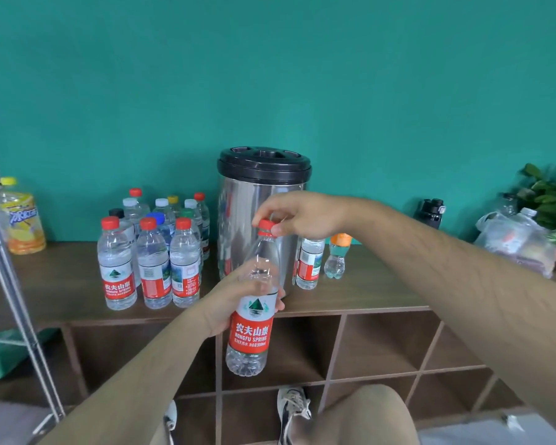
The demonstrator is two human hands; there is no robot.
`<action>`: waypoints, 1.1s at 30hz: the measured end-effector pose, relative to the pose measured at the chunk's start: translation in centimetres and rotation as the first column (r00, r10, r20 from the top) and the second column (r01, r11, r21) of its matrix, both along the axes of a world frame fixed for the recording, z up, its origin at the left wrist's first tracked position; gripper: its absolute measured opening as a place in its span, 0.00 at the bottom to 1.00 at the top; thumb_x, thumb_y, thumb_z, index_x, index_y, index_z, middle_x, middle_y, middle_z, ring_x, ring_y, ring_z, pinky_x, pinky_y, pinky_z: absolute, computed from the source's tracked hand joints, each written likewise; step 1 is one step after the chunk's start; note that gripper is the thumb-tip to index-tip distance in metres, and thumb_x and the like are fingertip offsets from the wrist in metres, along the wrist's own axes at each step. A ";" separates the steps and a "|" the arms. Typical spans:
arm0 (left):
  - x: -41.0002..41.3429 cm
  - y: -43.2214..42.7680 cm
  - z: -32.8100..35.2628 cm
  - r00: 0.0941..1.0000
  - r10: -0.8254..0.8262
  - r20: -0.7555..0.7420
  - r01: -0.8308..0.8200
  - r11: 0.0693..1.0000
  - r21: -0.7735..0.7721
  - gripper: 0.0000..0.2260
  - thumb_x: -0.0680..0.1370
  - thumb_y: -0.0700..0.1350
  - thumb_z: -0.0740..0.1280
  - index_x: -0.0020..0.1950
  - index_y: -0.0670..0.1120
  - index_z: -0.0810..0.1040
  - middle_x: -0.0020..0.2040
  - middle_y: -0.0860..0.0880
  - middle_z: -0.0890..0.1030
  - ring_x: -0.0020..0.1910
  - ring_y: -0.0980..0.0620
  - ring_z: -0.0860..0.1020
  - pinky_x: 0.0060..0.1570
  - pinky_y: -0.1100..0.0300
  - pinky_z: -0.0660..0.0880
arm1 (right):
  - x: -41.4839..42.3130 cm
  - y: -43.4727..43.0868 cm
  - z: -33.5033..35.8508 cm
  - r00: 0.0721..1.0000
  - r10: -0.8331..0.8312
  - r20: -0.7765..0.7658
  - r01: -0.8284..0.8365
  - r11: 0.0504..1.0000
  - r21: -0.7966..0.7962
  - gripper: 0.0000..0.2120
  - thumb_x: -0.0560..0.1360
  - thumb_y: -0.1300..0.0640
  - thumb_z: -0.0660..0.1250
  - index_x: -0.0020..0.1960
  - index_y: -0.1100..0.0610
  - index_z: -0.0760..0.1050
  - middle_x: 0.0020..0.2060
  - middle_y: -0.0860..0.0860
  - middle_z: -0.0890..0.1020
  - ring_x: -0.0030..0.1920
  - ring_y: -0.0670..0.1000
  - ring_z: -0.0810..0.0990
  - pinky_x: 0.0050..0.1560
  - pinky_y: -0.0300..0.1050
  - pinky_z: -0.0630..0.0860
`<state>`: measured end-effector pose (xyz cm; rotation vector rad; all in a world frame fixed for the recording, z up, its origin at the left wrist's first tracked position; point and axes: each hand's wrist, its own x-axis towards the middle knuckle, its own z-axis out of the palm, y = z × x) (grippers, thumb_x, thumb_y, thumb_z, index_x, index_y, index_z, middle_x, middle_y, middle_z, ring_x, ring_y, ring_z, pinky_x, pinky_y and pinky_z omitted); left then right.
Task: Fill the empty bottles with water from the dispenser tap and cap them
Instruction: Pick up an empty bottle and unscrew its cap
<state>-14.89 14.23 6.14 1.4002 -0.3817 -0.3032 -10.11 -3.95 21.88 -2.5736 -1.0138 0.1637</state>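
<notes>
My left hand [238,297] grips a clear red-labelled bottle [252,329] around its middle, holding it tilted in front of the shelf edge. My right hand [297,216] pinches the red cap [267,227] on the bottle's neck. Behind stands the steel dispenser [238,226] with a black lid; its tap is hidden by the bottle and hands. A cluster of capped bottles [151,261] stands left of the dispenser. To the dispenser's right stand one red-labelled bottle [308,264] and a small orange-capped bottle [336,258].
The wooden shelf top [366,293] has open cubbies below. A yellow drink jug [21,216] stands far left by a metal rack [13,284]. A black flask [430,211], a plastic bag [517,242] and greens [552,194] sit at the right.
</notes>
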 end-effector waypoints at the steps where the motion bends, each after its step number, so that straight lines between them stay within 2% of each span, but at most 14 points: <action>1: 0.1 -0.1 -0.4 1.000 -0.010 -0.008 0.010 1.000 -0.020 0.30 0.65 0.49 0.78 0.63 0.42 0.74 0.51 0.36 0.82 0.47 0.39 0.82 0.52 0.47 0.79 | 0.0 -0.1 -0.1 1.000 -0.005 -0.020 0.006 1.000 0.016 0.14 0.83 0.61 0.68 0.65 0.47 0.78 0.51 0.38 0.81 0.52 0.37 0.79 0.58 0.36 0.72; 5: 0.2 -0.4 -3.1 0.998 0.043 -0.042 -0.044 0.999 -0.010 0.28 0.66 0.47 0.78 0.62 0.41 0.74 0.51 0.36 0.83 0.47 0.39 0.83 0.51 0.48 0.81 | 0.1 -0.4 -0.9 0.997 -0.058 -0.048 0.064 0.988 0.143 0.12 0.83 0.59 0.67 0.62 0.45 0.77 0.50 0.43 0.81 0.44 0.39 0.79 0.46 0.34 0.72; 7: 0.3 -0.5 -5.0 0.992 0.117 -0.044 -0.116 0.993 0.032 0.26 0.67 0.46 0.78 0.62 0.43 0.75 0.52 0.38 0.84 0.50 0.40 0.84 0.51 0.50 0.81 | 0.7 -0.4 -2.0 0.990 -0.123 -0.064 0.136 0.957 0.257 0.10 0.83 0.61 0.62 0.57 0.49 0.78 0.50 0.46 0.83 0.43 0.41 0.79 0.47 0.37 0.75; 9: 0.4 -0.6 -7.5 0.981 0.185 -0.054 -0.181 0.980 0.082 0.26 0.66 0.47 0.79 0.62 0.48 0.76 0.54 0.43 0.85 0.54 0.43 0.84 0.54 0.50 0.81 | 1.3 -0.2 -4.1 0.974 -0.217 -0.065 0.226 0.935 0.274 0.13 0.84 0.61 0.56 0.48 0.51 0.77 0.45 0.47 0.82 0.42 0.45 0.77 0.46 0.42 0.74; 11: 0.3 -0.9 -10.3 0.966 0.253 -0.063 -0.239 0.955 0.175 0.26 0.66 0.49 0.81 0.61 0.54 0.77 0.56 0.49 0.84 0.56 0.46 0.83 0.56 0.50 0.82 | 2.1 -0.1 -7.5 0.961 -0.276 -0.012 0.272 0.938 0.216 0.14 0.85 0.59 0.55 0.44 0.55 0.74 0.40 0.49 0.80 0.41 0.50 0.75 0.46 0.46 0.72; 13: 0.4 -1.2 -12.9 0.949 0.308 -0.060 -0.286 0.927 0.242 0.25 0.68 0.48 0.82 0.60 0.59 0.76 0.55 0.54 0.82 0.55 0.50 0.83 0.52 0.56 0.82 | 2.9 -0.2 -10.9 0.955 -0.277 0.107 0.263 0.956 0.130 0.16 0.87 0.54 0.56 0.44 0.59 0.72 0.39 0.54 0.78 0.42 0.54 0.75 0.46 0.50 0.70; 15: 0.6 -1.3 -15.0 0.938 0.338 -0.078 -0.307 0.913 0.269 0.23 0.70 0.47 0.81 0.59 0.60 0.75 0.54 0.56 0.81 0.53 0.52 0.83 0.47 0.62 0.81 | 3.8 -0.3 -13.7 0.946 -0.237 0.222 0.225 0.971 0.076 0.16 0.88 0.52 0.55 0.45 0.60 0.70 0.38 0.54 0.76 0.42 0.56 0.74 0.47 0.54 0.69; 17: 1.1 -1.0 -17.2 0.929 0.357 -0.100 -0.314 0.901 0.298 0.24 0.70 0.49 0.81 0.61 0.61 0.73 0.56 0.57 0.79 0.54 0.52 0.82 0.51 0.59 0.81 | 4.6 -0.3 -15.2 0.936 -0.195 0.292 0.183 0.981 0.070 0.16 0.88 0.52 0.54 0.46 0.59 0.70 0.39 0.53 0.75 0.43 0.57 0.74 0.50 0.58 0.71; 19: 1.7 -0.7 -18.8 0.913 0.392 -0.114 -0.337 0.881 0.332 0.26 0.70 0.51 0.81 0.62 0.61 0.72 0.57 0.57 0.78 0.56 0.51 0.81 0.54 0.55 0.81 | 5.4 0.0 -16.1 0.924 -0.139 0.356 0.129 0.990 0.050 0.18 0.88 0.52 0.55 0.47 0.62 0.74 0.42 0.56 0.77 0.44 0.57 0.75 0.51 0.56 0.71; 20: 2.0 -0.7 -19.4 0.906 0.407 -0.116 -0.349 0.874 0.339 0.26 0.70 0.52 0.81 0.63 0.61 0.72 0.57 0.57 0.78 0.55 0.52 0.81 0.53 0.56 0.80 | 5.7 0.3 -16.5 0.919 -0.103 0.381 0.100 0.995 0.028 0.18 0.88 0.52 0.56 0.48 0.64 0.75 0.42 0.56 0.77 0.44 0.57 0.74 0.51 0.54 0.70; 24: 3.5 -1.0 -20.4 0.902 0.421 -0.098 -0.356 0.851 0.386 0.28 0.70 0.52 0.81 0.64 0.60 0.71 0.56 0.60 0.77 0.52 0.57 0.79 0.45 0.63 0.75 | 6.4 1.1 -17.3 0.906 -0.080 0.415 0.084 0.996 0.009 0.21 0.86 0.50 0.52 0.47 0.64 0.75 0.42 0.58 0.77 0.45 0.59 0.74 0.52 0.57 0.71; 27: 4.6 -1.3 -21.5 0.901 0.425 -0.087 -0.360 0.844 0.398 0.30 0.68 0.54 0.81 0.65 0.60 0.71 0.58 0.59 0.77 0.55 0.56 0.79 0.54 0.56 0.78 | 6.3 1.2 -17.1 0.913 -0.065 0.402 0.074 0.997 -0.008 0.21 0.86 0.49 0.53 0.49 0.63 0.76 0.44 0.57 0.77 0.47 0.59 0.74 0.54 0.54 0.71; 30: 5.0 -1.5 -22.4 0.907 0.415 -0.064 -0.358 0.844 0.398 0.29 0.68 0.53 0.81 0.64 0.60 0.71 0.59 0.60 0.77 0.58 0.56 0.78 0.62 0.51 0.76 | 6.1 1.2 -16.2 0.919 0.020 0.393 0.037 0.990 -0.136 0.17 0.85 0.46 0.62 0.53 0.61 0.78 0.48 0.54 0.77 0.51 0.56 0.75 0.53 0.46 0.69; 33: 5.5 -2.1 -22.4 0.909 0.414 -0.046 -0.368 0.850 0.377 0.29 0.68 0.53 0.81 0.64 0.60 0.72 0.58 0.61 0.77 0.58 0.56 0.77 0.61 0.53 0.76 | 6.0 1.2 -16.0 0.913 0.047 0.404 0.039 0.978 -0.203 0.17 0.80 0.46 0.71 0.54 0.61 0.77 0.50 0.54 0.77 0.53 0.55 0.74 0.54 0.50 0.70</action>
